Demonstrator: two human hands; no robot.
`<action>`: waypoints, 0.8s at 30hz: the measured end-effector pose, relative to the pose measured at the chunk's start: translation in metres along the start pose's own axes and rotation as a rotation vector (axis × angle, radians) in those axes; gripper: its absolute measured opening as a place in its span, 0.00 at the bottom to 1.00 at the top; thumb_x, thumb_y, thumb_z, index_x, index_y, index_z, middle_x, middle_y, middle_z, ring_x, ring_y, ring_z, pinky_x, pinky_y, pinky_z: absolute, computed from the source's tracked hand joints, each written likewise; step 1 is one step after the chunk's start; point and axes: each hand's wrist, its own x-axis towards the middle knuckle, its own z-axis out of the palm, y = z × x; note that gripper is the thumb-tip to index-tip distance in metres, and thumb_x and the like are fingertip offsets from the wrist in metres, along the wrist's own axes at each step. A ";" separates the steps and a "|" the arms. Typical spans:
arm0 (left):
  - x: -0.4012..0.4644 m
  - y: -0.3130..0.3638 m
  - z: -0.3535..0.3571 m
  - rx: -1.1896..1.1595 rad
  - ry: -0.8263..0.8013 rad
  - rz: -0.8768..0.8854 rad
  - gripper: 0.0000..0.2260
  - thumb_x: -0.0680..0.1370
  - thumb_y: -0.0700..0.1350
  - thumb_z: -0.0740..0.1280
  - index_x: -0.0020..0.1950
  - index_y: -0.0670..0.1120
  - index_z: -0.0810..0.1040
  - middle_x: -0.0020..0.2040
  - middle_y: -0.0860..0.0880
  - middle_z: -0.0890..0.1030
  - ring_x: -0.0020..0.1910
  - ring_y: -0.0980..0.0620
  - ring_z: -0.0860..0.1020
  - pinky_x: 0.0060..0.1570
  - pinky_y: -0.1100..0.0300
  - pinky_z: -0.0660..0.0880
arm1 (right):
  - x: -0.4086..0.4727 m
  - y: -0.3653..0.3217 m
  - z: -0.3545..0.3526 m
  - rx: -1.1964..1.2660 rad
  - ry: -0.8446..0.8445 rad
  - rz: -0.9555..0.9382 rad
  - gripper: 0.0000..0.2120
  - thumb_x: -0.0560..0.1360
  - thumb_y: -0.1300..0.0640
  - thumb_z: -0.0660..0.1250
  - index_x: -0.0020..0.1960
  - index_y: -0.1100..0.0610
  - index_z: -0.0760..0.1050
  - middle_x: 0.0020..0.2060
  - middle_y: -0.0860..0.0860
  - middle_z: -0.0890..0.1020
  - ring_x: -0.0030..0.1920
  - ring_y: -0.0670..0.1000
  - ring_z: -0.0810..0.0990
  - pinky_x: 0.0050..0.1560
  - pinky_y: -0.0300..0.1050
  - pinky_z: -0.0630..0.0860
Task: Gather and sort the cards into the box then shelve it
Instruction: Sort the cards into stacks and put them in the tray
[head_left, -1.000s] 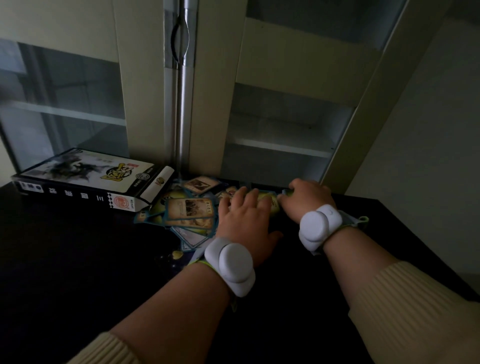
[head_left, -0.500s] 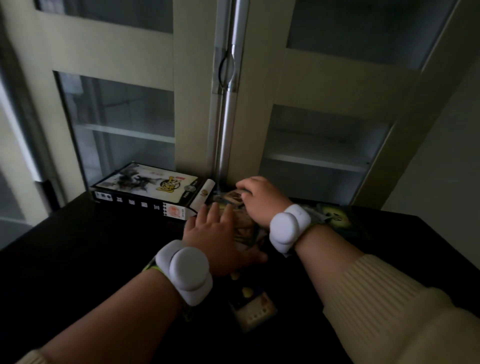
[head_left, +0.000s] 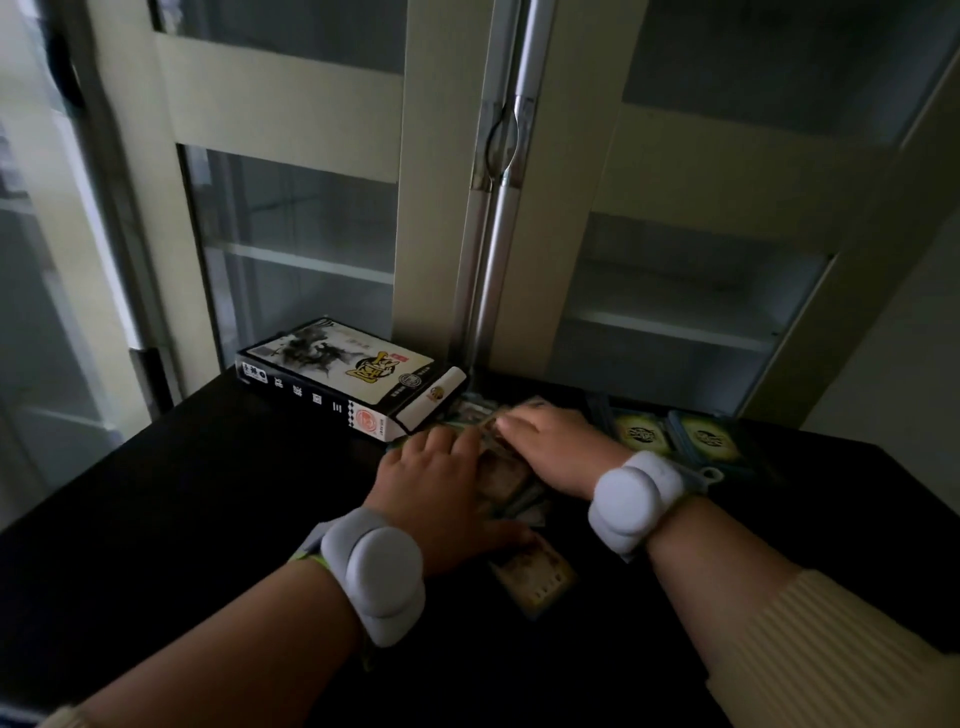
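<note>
A dim cabinet (head_left: 519, 208) backs the black desk (head_left: 156, 519); since a second ago both hands have swept the cards (head_left: 506, 480) into a tighter pile beside the box (head_left: 353, 382) at the back edge. Left hand (head_left: 436, 493) presses flat, fingers straight; right hand (head_left: 550, 447) curls over the pile; one card (head_left: 535, 574) strays nearer, two stacks (head_left: 670, 434) wait right

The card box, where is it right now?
The card box lies flat on the black table, left of centre against the cabinet doors, just beyond the left hand.
</note>
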 end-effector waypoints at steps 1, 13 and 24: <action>-0.001 -0.002 -0.001 -0.002 0.024 0.005 0.49 0.61 0.77 0.59 0.75 0.52 0.52 0.72 0.48 0.61 0.71 0.45 0.60 0.68 0.49 0.59 | -0.002 -0.001 -0.002 0.065 0.055 0.008 0.18 0.79 0.45 0.53 0.63 0.48 0.74 0.65 0.54 0.75 0.66 0.57 0.71 0.68 0.53 0.65; -0.019 -0.002 0.009 0.025 -0.034 -0.025 0.54 0.57 0.81 0.53 0.76 0.56 0.43 0.78 0.51 0.50 0.76 0.46 0.48 0.72 0.47 0.49 | -0.020 -0.010 0.024 -0.239 -0.078 -0.053 0.22 0.82 0.46 0.43 0.75 0.44 0.54 0.76 0.49 0.59 0.75 0.53 0.53 0.68 0.46 0.44; -0.025 0.008 0.007 0.026 -0.008 -0.112 0.57 0.50 0.84 0.45 0.75 0.58 0.45 0.78 0.48 0.48 0.76 0.41 0.47 0.71 0.43 0.50 | -0.088 0.016 0.001 0.026 -0.018 0.002 0.35 0.72 0.44 0.68 0.75 0.46 0.57 0.76 0.54 0.55 0.75 0.57 0.55 0.74 0.49 0.55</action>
